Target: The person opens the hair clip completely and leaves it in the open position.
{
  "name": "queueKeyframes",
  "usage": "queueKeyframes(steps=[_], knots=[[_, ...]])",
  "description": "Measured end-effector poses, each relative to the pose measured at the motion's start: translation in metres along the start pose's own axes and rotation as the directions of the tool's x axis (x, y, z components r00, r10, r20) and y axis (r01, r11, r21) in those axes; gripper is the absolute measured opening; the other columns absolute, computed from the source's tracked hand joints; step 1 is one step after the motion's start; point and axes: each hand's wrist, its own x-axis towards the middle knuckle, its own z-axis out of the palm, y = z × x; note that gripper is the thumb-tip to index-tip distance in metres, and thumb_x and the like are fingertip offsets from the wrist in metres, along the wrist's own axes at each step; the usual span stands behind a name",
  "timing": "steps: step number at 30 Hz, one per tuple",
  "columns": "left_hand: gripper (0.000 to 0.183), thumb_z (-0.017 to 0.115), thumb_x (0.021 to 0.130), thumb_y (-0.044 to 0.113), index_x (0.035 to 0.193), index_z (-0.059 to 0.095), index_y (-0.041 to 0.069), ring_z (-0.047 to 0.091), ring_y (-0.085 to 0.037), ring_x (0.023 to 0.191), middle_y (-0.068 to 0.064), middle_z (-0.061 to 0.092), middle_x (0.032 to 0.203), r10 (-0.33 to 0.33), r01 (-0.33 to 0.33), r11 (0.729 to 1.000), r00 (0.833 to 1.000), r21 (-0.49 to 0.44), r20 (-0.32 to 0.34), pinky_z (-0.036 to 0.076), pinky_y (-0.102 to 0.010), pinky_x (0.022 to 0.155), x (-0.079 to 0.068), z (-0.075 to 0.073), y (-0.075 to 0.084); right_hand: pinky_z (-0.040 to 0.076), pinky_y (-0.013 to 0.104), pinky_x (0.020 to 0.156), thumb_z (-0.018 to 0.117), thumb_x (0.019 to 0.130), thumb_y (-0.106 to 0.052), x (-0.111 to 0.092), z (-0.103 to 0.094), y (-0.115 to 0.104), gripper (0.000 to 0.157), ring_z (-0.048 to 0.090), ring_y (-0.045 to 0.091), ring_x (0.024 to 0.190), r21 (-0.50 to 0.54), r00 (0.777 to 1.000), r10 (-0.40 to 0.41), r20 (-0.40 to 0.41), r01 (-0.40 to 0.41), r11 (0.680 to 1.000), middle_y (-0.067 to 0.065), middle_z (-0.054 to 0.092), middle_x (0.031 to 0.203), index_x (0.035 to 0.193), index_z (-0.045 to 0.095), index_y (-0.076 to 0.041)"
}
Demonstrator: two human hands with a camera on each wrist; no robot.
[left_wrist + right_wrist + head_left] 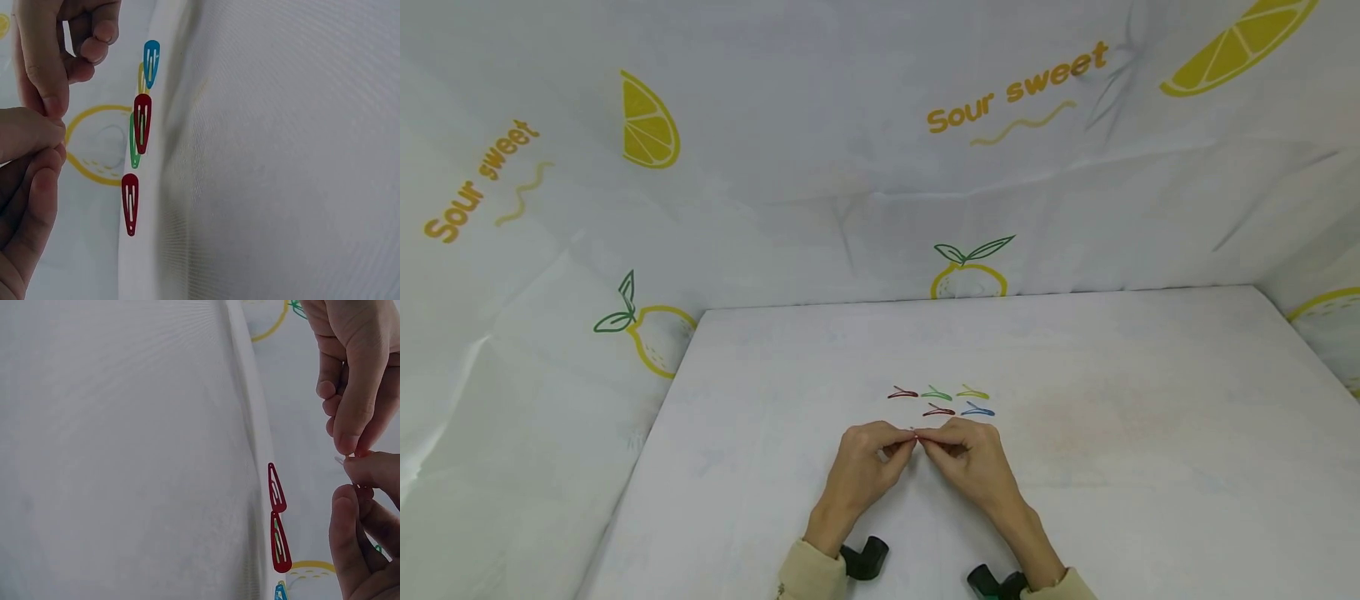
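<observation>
Above the table's front middle, my left hand (863, 467) and right hand (972, 462) meet fingertip to fingertip. Thumb and forefinger of each pinch a small, thin hair clip (339, 460), which the fingertips almost wholly hide; only a pale sliver shows in the right wrist view. Just beyond the hands lie several snap hair clips with their prongs sprung apart. A red clip (902, 393), a green clip (937, 394) and a yellow clip (974, 392) form the back row. Nearer the hands are a second red clip (938, 411) and a blue clip (977, 410).
The white-covered table (1150, 467) has its far edge against a white cloth backdrop (820, 150) printed with lemons and lettering. Black wrist gear (867, 558) sits at the left cuff, with a similar black piece (992, 582) by the right.
</observation>
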Motion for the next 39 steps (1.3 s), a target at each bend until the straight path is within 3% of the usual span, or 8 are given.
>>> queueKeyframes(steps=[4,18,24,31,39], knots=[[0.009,0.080,0.082,-0.003,0.088,0.082,0.004,0.065,-0.006,0.061,-0.003,0.077,0.074,0.001,-0.001,1.000,1.000,0.000,-0.001,0.050,-0.010,0.060,0.000,0.000,0.000,0.042,0.013,0.052,0.079,0.076,0.012,0.000,0.000,0.000,0.025,0.047,-0.007,0.061,-0.015,1.000,0.005,-0.004,-0.005,1.000,-0.003,0.072,0.069,0.090,0.084,-0.008],[0.009,0.080,0.082,-0.003,0.088,0.082,0.004,0.066,-0.005,0.060,-0.003,0.077,0.074,0.008,-0.008,1.000,1.000,-0.010,-0.009,0.050,-0.009,0.059,0.000,0.001,-0.002,0.050,0.016,0.053,0.079,0.079,0.010,0.000,0.000,0.000,0.021,0.055,-0.006,0.062,-0.024,1.000,0.014,0.006,-0.013,1.000,0.002,0.075,0.075,0.095,0.082,-0.004],[0.009,0.081,0.081,-0.003,0.087,0.082,0.004,0.066,-0.005,0.060,-0.004,0.077,0.074,0.013,-0.014,1.000,1.000,-0.023,-0.024,0.051,-0.008,0.060,-0.001,0.000,-0.005,0.052,0.015,0.053,0.082,0.079,0.004,0.000,0.001,0.000,0.025,0.057,-0.007,0.058,-0.033,0.996,0.084,0.001,-0.084,0.996,0.004,0.073,0.070,0.104,0.079,0.003],[0.008,0.080,0.082,-0.002,0.088,0.081,0.002,0.070,-0.008,0.061,-0.006,0.078,0.076,0.006,-0.007,0.999,1.000,-0.032,-0.030,0.053,-0.009,0.061,-0.001,-0.004,-0.009,0.054,0.017,0.056,0.081,0.083,0.001,0.001,0.001,0.001,0.011,0.061,-0.005,0.063,-0.047,0.993,0.117,0.009,-0.116,0.992,0.003,0.077,0.078,0.093,0.082,-0.003],[0.004,0.080,0.084,0.003,0.088,0.081,0.002,0.070,-0.008,0.062,-0.006,0.078,0.076,-0.029,0.029,1.000,0.999,0.007,0.024,0.053,-0.010,0.062,0.004,-0.012,-0.015,0.054,0.019,0.058,0.081,0.082,0.001,0.006,0.003,0.001,0.011,0.061,-0.003,0.065,-0.087,0.996,0.094,0.003,-0.094,0.992,0.003,0.078,0.081,0.091,0.082,-0.005]])
